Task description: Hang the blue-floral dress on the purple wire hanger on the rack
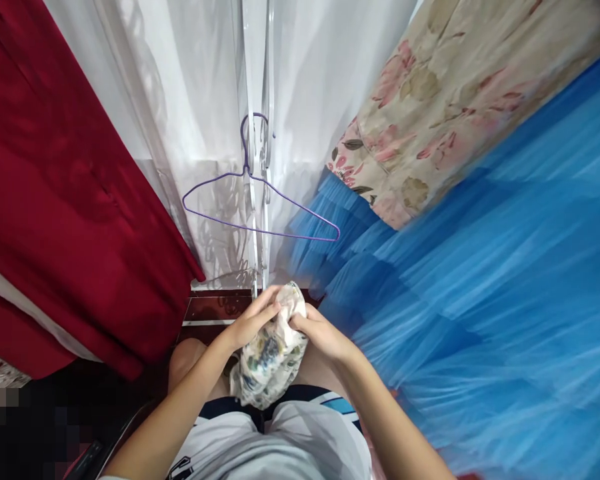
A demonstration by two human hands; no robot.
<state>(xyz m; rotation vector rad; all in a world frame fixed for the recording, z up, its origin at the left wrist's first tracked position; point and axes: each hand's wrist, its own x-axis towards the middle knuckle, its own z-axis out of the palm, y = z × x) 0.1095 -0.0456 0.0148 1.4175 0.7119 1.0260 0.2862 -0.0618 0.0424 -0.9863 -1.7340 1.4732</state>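
Note:
Between my two hands is a bunched, floral-printed white cloth (275, 353), its lower part hanging over my lap. On its left side, my left hand (257, 317) grips the upper part with the thumb pressed on the fabric. My right hand (317, 328) pinches the cloth from the right, its thumb on the front and the other fingers mostly hidden behind. Whether the cloth is a garment or a plain piece, I cannot tell. Ahead of my hands, a bare purple hanger (260, 230) hangs by its hook on a white metal rack (253, 193).
Dark red fabric (80, 200) hangs along the left. On the right hang a beige floral cloth (405, 120) and a wide blue tulle skirt (505, 300), close to my right arm. White curtains (195, 80) cover the back. Dark red floor tiles (215, 309) show below the rack.

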